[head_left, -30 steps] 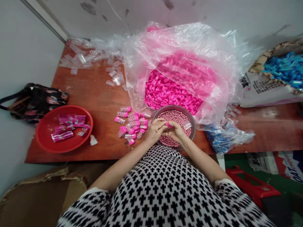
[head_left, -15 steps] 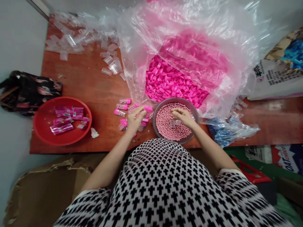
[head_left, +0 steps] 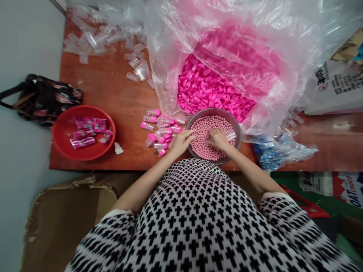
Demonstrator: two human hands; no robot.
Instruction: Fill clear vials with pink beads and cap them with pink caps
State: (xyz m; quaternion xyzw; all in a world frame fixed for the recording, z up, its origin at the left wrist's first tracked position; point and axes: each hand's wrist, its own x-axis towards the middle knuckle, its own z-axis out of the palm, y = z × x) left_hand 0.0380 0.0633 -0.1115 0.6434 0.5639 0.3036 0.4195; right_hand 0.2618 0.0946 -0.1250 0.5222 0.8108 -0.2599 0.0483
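Observation:
My right hand [head_left: 217,140] is inside a grey bowl [head_left: 239,141] of small pink balls [head_left: 204,130]. Its fingers are closed on a clear plastic tube [head_left: 209,139], mostly covered by the hand. Another clear tube [head_left: 230,135] lies on the balls just right of this hand. My left hand [head_left: 180,143] is at the bowl's left rim, thumb and fingers apart, with nothing visible between them. Close to its left is a cluster of ball-filled tubes with pink caps [head_left: 163,131].
Behind the bowl spreads a clear plastic bag [head_left: 163,75] of pink caps [head_left: 210,88]. Empty clear tubes [head_left: 138,70] lie at the back left. A red basin [head_left: 61,145] holds pink packets [head_left: 82,142]. At right sits a bag of blue pieces [head_left: 269,153].
My left hand has let go of a pink-capped tube and moved right to the bowl. The right hand has lowered into the balls and closed on a clear tube. The view has shifted slightly.

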